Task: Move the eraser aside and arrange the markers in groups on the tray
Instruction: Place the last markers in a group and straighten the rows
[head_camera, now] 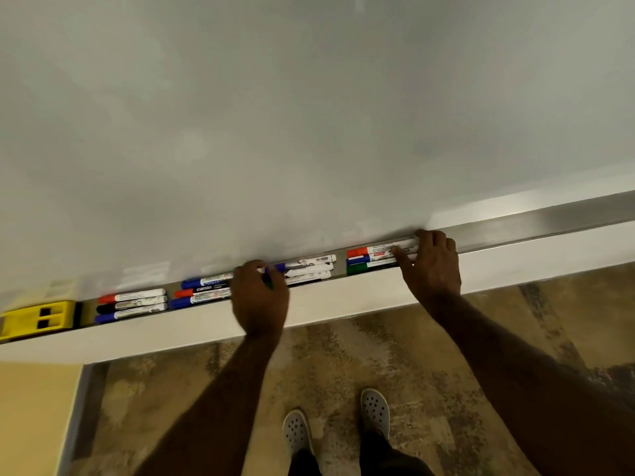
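Observation:
A yellow eraser (pixel 36 319) lies at the tray's far left end. Markers lie in groups along the whiteboard tray (pixel 515 231): a red, black and blue trio (pixel 132 305), a second group (pixel 202 290) with blue, black and red caps, a third group (pixel 311 269), and a red, blue and green trio (pixel 374 258). My left hand (pixel 259 297) rests curled over the caps of the third group, fingers around a blue-capped and a green-capped marker. My right hand (pixel 434 266) presses against the right ends of the right trio, index finger lying along the markers.
The whiteboard (pixel 309 115) fills the upper view, with a white ledge (pixel 343 300) under the tray. Below are a mottled brown floor (pixel 395 355), my two grey shoes (pixel 374 412), and a yellow wall strip (pixel 31 417) at lower left.

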`<state>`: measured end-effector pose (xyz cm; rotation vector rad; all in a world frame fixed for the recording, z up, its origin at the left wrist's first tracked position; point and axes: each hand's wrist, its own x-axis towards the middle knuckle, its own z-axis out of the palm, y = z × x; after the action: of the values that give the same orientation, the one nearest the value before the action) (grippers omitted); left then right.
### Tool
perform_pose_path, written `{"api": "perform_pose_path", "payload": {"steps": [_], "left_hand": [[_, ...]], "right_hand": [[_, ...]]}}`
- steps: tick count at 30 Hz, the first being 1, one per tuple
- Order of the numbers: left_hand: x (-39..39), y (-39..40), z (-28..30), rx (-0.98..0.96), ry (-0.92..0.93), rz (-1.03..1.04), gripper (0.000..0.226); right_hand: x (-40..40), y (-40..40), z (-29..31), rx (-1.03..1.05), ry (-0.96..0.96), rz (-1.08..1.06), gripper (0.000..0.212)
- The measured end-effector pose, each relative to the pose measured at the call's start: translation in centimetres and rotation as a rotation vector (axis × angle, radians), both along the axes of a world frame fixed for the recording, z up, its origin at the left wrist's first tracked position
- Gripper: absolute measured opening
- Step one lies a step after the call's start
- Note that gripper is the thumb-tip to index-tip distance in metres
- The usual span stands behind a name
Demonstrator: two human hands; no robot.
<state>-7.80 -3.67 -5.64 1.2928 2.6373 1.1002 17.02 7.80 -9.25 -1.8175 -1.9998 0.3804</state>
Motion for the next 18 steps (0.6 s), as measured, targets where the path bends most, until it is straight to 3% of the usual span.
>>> {"api": "perform_pose_path", "payload": {"steps": [6, 11, 15, 18], "left_hand": [[-10.8, -5.5, -0.9, -0.16, 0.174, 0.208, 0.032], [-19.4, -8.5, -0.5, -0.233, 0.115, 0.301, 0.041], [-24.6, -9.3, -0.5, -0.395, 0.024, 0.229, 0.055], [-26.2, -9.1, -0.9, -0.416, 0.052, 0.154, 0.051]], "right_hand": [[-1.2, -0.5, 0.5, -0.014, 0.049, -0.017, 0.044], [-2.7, -1.2, 1.0, -0.008, -0.021, -0.072, 0.046], [-4.0, -1.6, 1.3, -0.058, 0.002, -0.082, 0.047], [-4.8, -2.0, 1.5, -0.082, -0.02, -0.064, 0.045]]}}
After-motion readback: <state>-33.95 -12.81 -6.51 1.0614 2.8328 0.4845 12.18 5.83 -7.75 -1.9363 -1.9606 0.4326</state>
